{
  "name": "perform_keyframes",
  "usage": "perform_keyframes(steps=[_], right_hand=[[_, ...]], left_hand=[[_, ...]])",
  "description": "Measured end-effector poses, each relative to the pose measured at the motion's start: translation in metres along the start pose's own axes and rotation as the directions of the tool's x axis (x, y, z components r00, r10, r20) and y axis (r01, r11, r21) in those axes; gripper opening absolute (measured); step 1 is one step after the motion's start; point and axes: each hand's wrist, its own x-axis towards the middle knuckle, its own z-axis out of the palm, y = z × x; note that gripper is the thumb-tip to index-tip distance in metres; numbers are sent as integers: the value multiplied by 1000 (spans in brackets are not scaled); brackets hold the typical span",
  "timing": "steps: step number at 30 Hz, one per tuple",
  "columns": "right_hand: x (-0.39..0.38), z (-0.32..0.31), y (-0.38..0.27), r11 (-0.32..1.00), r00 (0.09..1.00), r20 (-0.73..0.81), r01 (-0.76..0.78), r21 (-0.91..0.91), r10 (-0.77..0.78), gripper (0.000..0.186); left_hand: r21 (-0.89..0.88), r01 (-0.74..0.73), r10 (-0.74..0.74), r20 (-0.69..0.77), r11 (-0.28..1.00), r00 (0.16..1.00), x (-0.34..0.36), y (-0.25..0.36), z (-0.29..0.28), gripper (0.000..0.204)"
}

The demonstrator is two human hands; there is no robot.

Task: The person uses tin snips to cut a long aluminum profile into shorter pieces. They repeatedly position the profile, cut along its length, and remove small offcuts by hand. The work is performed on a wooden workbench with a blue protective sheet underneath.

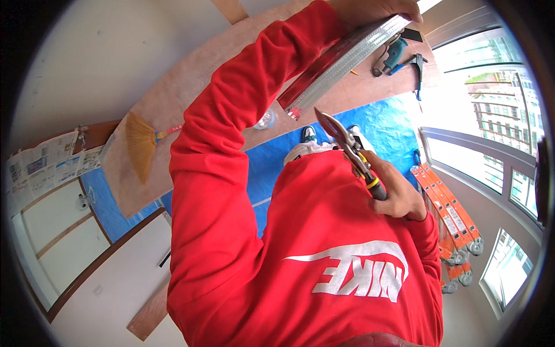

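Observation:
At the top, my left hand grips the end of a silver perforated metal channel, which slants down-left over a plywood board and reflects red. Just right of centre, my right hand is wrapped round the yellow-and-black handles of metal snips. Their blades point up and left, below the channel's lower end and apart from it. My red sleeves and sweatshirt fill much of the lower middle.
Plywood over blue sheeting carries a teal power drill, blue-and-black tool, straw broom and clear plastic container. My shoes stand beside it. Orange ladders lean at right near windows; newspaper lies left.

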Motion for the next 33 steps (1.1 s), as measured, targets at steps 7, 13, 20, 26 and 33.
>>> perform_keyframes(steps=[7, 13, 20, 26, 33], right_hand=[[9, 11, -2, 999, 1000, -10, -23, -44, 23, 93], [14, 13, 1, 998, 999, 34, -2, -63, 4, 96], [22, 15, 1, 995, 999, 33, -7, -98, 11, 97], [27, 19, 12, 995, 996, 61, 66, -80, -61, 96], [29, 21, 16, 998, 997, 45, 58, -18, -57, 97]], left_hand=[[113, -24, 22, 19, 993, 1000, 0, -6, 10, 29], [192, -78, 82, -15, 978, 997, -16, 6, 18, 30], [330, -65, 64, 11, 942, 998, 9, -8, 14, 51], [259, -64, 84, -65, 964, 994, 30, -43, 16, 57], [400, -317, 326, 48, 860, 944, 33, -65, 3, 41]])
